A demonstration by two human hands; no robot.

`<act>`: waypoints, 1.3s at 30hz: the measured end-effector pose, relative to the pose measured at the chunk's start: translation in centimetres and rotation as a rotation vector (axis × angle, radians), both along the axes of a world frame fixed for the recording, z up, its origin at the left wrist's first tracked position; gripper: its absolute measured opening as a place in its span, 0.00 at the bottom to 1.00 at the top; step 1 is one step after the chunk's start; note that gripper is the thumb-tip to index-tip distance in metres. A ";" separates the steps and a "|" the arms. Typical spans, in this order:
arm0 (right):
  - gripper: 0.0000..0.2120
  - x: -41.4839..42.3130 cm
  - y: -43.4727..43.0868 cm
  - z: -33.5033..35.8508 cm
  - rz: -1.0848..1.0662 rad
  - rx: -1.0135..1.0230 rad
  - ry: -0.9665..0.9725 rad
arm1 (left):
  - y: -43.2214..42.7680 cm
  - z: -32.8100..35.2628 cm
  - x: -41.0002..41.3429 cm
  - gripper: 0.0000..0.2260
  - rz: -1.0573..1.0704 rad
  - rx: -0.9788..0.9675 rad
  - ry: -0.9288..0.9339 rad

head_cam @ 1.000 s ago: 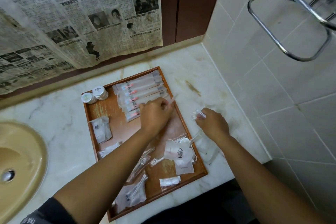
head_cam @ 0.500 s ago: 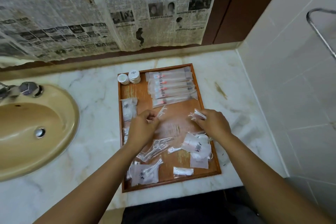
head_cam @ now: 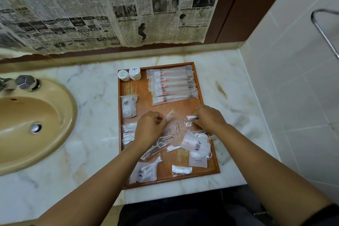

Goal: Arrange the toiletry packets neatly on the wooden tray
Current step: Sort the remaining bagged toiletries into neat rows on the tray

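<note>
Judged about half done. Already in order along the far edge of the wooden tray (head_cam: 132, 90): long packets (head_cam: 172, 86) laid side by side toward the far right corner, and two stacks of round tubs (head_cam: 134, 73) at the far left corner. Also settled against the left edge: a flat sachet (head_cam: 128, 106) and, nearer, small white packets (head_cam: 128, 132) stacked (partly hidden by the wrist). Left to sort: the loose heap (head_cam: 196, 146) by the right edge, plus the cotton-swab packet (head_cam: 146, 170) and a short white packet (head_cam: 181, 169) at the near edge, all at odd angles. Over the middle of the tray, left hand (head_cam: 149, 130) curled, pinching a thin white pick (head_cam: 169, 114); right hand (head_cam: 209, 119) curled too, gripping a crumpled clear packet (head_cam: 190, 118). Tray itself on the marble counter (head_cam: 91, 152), beside the basin (head_cam: 36, 108).
</note>
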State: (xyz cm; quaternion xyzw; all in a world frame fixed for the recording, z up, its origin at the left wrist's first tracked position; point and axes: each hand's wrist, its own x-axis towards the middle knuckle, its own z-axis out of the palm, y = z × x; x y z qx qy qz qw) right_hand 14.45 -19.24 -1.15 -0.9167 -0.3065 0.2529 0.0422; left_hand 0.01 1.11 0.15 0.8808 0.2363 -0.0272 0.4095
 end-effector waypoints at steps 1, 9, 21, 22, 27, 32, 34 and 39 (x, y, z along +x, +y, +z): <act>0.04 -0.1 -0.2 -0.1 -0.008 0.014 0.001 | -0.1 -0.2 0.2 0.07 -0.023 0.032 0.002; 0.06 -0.8 -2.1 1.3 -0.570 0.518 0.317 | -1.8 -1.3 2.2 0.09 -0.256 0.157 0.036; 0.02 -0.4 -3.5 1.8 -0.602 0.643 0.485 | -4.2 -1.8 4.7 0.05 -0.288 0.008 0.043; 0.01 -0.4 -3.4 1.9 -0.614 0.643 0.461 | -4.2 -1.8 4.7 0.05 -0.281 0.071 0.012; 0.02 -0.2 -2.5 2.4 -0.683 0.665 0.459 | -4.0 -1.1 5.1 0.10 -0.261 0.183 -0.145; 0.03 -0.2 -2.0 2.9 -0.750 0.718 0.513 | -4.5 -0.6 5.5 0.10 -0.322 0.234 -0.185; 0.04 -0.3 -2.0 3.0 -0.718 0.732 0.549 | -4.3 -0.8 5.6 0.08 -0.285 0.031 -0.113; 0.08 -0.6 -2.7 3.2 -0.760 0.814 0.668 | -3.1 -0.9 5.7 0.03 -0.148 -0.447 -0.011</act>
